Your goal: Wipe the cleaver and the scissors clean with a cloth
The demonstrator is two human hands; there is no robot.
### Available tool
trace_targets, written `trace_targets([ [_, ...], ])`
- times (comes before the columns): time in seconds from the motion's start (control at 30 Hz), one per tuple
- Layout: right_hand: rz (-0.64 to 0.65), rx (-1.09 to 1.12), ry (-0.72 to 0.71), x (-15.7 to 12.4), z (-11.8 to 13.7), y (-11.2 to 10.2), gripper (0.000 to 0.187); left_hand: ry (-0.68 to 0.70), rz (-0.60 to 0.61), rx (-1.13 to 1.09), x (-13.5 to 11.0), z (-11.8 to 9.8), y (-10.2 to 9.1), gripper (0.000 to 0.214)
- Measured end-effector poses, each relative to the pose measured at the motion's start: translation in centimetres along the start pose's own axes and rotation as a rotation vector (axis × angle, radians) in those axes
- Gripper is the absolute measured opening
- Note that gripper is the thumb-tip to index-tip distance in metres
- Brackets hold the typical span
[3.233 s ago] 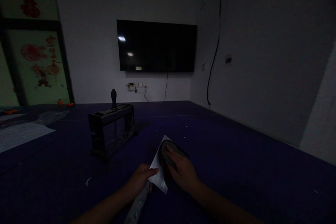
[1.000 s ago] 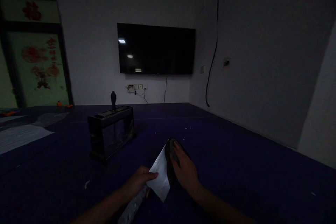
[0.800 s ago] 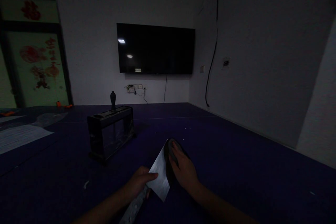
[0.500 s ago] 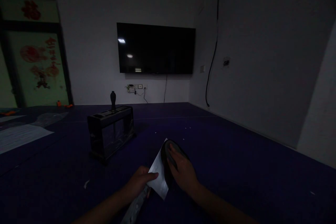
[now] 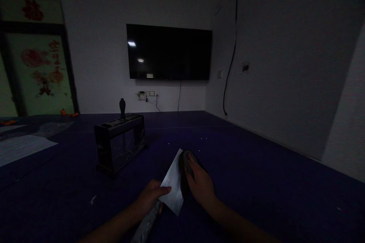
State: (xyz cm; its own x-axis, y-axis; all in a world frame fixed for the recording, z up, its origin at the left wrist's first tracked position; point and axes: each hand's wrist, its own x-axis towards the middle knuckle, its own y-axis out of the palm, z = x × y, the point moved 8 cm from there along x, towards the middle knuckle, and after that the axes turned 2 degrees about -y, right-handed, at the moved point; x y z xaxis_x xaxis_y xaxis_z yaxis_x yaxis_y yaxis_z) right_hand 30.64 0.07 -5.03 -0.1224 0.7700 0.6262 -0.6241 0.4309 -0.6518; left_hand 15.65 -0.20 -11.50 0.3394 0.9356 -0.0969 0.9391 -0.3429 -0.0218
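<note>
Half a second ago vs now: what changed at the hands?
The right hand and its dark pad shifted right, uncovering more of the flat blade. Nothing grasped or released. Unchanged: left hand gripping the blade, black frame standing on the floor.

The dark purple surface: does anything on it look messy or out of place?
Yes: small white scraps lie scattered on it, one left of the left hand, others farther off. They look like stray litter, though too small to identify.
</note>
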Motion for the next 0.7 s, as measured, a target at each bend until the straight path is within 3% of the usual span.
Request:
trace_targets([
  [0.7, 0.114, -0.046, -0.092, -0.2, 0.6, 1.1, 0.047, -0.005, -0.106, -0.025, -0.4, -0.4, -0.6, 0.054],
])
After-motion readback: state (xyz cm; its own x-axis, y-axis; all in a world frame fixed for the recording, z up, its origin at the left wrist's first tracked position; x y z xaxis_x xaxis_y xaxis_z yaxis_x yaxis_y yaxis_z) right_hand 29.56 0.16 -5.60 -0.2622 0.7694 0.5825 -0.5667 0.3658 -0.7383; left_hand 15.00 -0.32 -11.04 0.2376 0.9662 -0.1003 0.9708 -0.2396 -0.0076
